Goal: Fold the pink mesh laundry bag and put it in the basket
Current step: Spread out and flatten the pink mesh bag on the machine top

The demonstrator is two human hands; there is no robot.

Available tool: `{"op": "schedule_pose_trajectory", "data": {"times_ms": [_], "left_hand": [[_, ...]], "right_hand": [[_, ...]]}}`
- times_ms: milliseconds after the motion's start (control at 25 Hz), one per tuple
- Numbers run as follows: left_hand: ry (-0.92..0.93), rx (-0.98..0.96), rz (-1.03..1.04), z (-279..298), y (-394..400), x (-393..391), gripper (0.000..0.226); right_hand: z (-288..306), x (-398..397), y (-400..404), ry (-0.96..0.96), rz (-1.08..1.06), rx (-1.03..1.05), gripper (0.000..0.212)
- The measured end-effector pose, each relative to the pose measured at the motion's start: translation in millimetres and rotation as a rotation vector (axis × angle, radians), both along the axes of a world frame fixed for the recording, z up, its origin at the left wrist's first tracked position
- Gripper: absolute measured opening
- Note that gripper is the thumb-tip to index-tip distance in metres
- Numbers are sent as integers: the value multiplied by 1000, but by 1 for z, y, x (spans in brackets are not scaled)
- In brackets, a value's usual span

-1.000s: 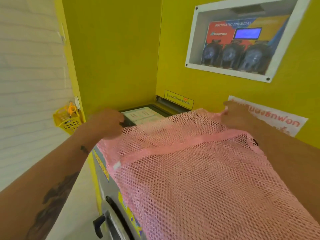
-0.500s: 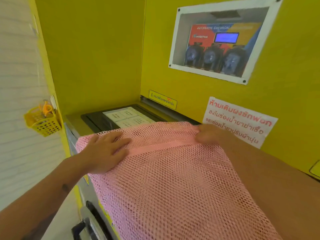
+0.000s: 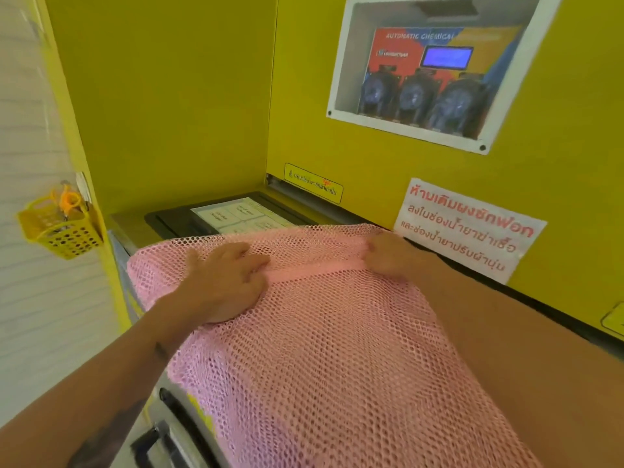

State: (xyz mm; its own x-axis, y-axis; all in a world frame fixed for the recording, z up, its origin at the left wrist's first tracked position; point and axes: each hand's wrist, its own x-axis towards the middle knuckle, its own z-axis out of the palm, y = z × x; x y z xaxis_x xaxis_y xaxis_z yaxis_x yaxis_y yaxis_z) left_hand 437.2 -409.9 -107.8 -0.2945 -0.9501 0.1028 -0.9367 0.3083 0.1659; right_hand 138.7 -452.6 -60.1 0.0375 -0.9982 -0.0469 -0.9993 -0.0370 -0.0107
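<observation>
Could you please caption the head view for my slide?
Both hands, left hand and right hand, press the pink mesh laundry bag flat.

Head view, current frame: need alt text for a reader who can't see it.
Both hands rest on a pink mesh laundry bag spread over the top of a washing machine: the left hand flat, the right hand at the solid pink band. Yellow walls surround it, with a small yellow basket hanging at left and a red-lettered sign at right.
</observation>
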Motion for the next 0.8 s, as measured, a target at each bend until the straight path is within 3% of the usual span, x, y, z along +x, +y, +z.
{"op": "schedule_pose_trajectory", "data": {"times_ms": [240,400,480,600,720,800], "left_hand": [[2,14,-54,5,-16,-9,53],[-102,-160,-50,23,-2,-19,43],[-92,-278,-59,33,21,-37,35],[176,-333,-197,43,79,-67,23],[350,-126,-405,48,173,-99,13],[372,24,-520,47,238,-117,14]], "right_hand": [[15,-33,31,-51,-232,-103,25],[47,-58,84,-234,-119,-125,12],[66,-58,131,-233,21,46,12],[84,-54,214,-137,174,382,22],[83,-60,284,-35,299,527,35],[71,-69,314,19,349,588,59]]}}
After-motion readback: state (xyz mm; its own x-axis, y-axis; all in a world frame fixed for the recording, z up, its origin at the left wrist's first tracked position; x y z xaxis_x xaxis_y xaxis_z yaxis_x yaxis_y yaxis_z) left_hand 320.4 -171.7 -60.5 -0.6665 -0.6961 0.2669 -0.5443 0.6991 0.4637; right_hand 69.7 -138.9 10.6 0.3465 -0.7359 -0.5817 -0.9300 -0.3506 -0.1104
